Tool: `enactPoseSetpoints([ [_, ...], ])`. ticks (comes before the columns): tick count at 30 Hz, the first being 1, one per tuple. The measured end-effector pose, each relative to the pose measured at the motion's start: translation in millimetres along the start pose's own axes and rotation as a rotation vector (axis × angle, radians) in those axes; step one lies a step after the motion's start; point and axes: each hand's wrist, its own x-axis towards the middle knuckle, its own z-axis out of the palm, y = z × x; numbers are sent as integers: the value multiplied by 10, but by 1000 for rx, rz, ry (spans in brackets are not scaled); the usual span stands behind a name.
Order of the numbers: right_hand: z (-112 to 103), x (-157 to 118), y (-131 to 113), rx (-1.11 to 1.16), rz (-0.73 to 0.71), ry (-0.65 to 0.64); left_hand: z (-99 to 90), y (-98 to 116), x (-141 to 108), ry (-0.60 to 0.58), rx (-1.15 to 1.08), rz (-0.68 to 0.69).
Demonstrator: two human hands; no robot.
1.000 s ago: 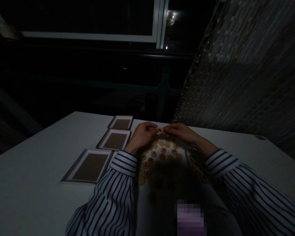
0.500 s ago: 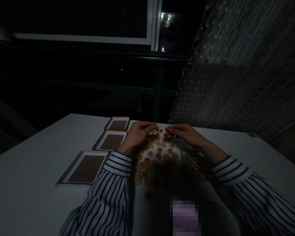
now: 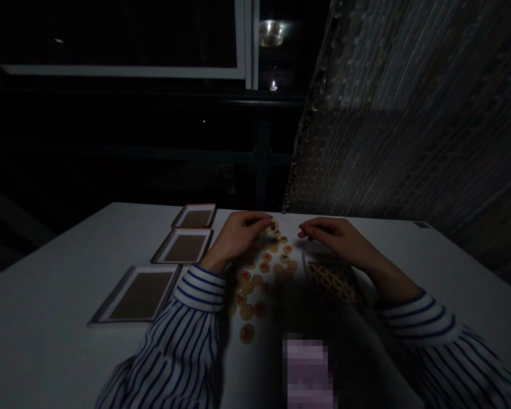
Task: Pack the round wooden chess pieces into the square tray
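Observation:
Round wooden pieces [image 3: 264, 266], some with red or dark characters and some plain, lie scattered on the white table between my hands. My left hand [image 3: 239, 234] is at their far left side, thumb and fingertips pinched beside a piece with dark markings [image 3: 272, 226]; whether it grips that piece is unclear. My right hand [image 3: 330, 234] hovers above the far edge of a tray [image 3: 305, 267], its fingers closed together on something I cannot make out. Several pieces with dark characters [image 3: 331, 282] lie inside this tray.
Three shallow trays stand in a row on the left: a near one [image 3: 106, 315], a middle one [image 3: 159, 257] and a far one [image 3: 177, 221]. A bead curtain [image 3: 387, 113] hangs behind the table [image 3: 38, 295] at the right. A small flat item [image 3: 422, 225] lies at the far right corner.
My right hand has moved right, away from my left hand, to above the tray with pieces. The left hand stays by the far pieces. The view has shifted slightly.

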Motion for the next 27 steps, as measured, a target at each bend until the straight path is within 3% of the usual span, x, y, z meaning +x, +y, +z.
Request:
enactPoseSetpoints([
  [10,79,-93,16,31,-10,16,229,131,-70,-10,-4,-10],
  [16,194,-96,66,204,2,24,380,142,-126,-7,-35,-12],
  [24,81,-146,37,125,-52,65,596,170,-285,80,-57,10],
  [27,26,-189,55,75,-92,45,680,151,-359,59,-117,-22],
])
